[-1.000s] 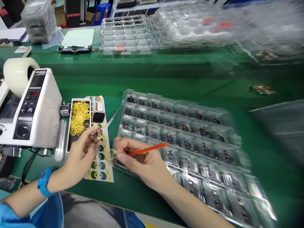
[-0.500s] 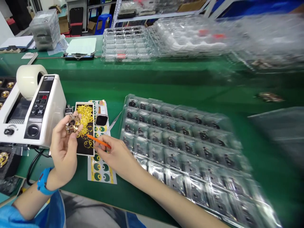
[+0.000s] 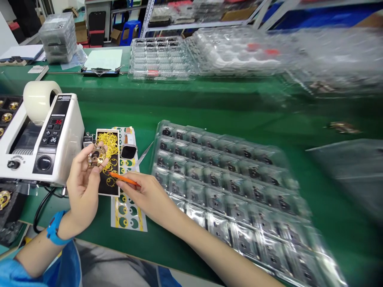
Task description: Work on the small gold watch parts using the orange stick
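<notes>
My left hand (image 3: 85,179) is closed on a round gold-coloured metal part (image 3: 96,156), held up by its edge between thumb and fingers. In my right hand (image 3: 143,191) is a thin orange stick-like tool (image 3: 125,179), its tip pointing left, close to the metal part. Under the tip lies a shallow white-rimmed box (image 3: 119,187) with a dark bottom. Many thin yellow rings (image 3: 110,141) are heaped in its far half, and a few lie loose nearer me. Beneath the box is a sheet of yellow ring cut-outs (image 3: 129,223). A smartwatch (image 3: 128,151) rests on that sheet.
A white tape dispenser (image 3: 60,139) stands at the left, by trays with more gold parts (image 3: 6,117). A large clear compartment tray (image 3: 215,179) with dark parts covers the middle right. Tweezers (image 3: 144,154) lie between. Clear trays (image 3: 161,57) line the back.
My left hand has shifted slightly right with the metal part, closer to the orange tool. The right hand has hardly moved.
</notes>
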Tool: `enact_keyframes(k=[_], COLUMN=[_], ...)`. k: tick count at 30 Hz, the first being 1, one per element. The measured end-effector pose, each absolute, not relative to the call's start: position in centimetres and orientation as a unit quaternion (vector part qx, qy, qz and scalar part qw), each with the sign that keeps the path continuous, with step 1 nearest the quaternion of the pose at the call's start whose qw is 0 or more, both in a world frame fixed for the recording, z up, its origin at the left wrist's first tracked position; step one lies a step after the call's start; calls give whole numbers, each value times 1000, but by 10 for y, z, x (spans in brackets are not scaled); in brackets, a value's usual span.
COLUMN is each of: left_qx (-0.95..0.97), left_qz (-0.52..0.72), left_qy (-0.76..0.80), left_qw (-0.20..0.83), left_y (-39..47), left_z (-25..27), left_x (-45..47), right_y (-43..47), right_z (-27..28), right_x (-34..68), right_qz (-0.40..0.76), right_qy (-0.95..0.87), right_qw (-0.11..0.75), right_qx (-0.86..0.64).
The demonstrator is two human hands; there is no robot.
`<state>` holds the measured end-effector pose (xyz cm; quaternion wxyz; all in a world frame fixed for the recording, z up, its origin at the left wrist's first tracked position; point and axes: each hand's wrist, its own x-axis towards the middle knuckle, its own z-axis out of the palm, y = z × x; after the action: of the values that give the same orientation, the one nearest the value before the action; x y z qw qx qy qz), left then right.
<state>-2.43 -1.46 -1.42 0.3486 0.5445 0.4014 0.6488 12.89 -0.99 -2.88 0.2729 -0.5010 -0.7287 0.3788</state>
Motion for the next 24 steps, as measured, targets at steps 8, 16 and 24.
enact_keyframes(k=[8,16,24], left_qx=[538,512,484], left_qz=[650,639,581], left_qy=[396,427,434], left_qw=[363,384,490], left_y=[-13,-16,-14], left_z=[-16,-13,-7], left_x=[-25,-26,-29], right_y=[-12,-25,-5], right_z=[-25,-14,-17], right_x=[128,167,253], right_qz=[398,413,560], right_qy=[-711,-695,-427], right_qw=[254,348,442], right_qx=[-522,-475,-556])
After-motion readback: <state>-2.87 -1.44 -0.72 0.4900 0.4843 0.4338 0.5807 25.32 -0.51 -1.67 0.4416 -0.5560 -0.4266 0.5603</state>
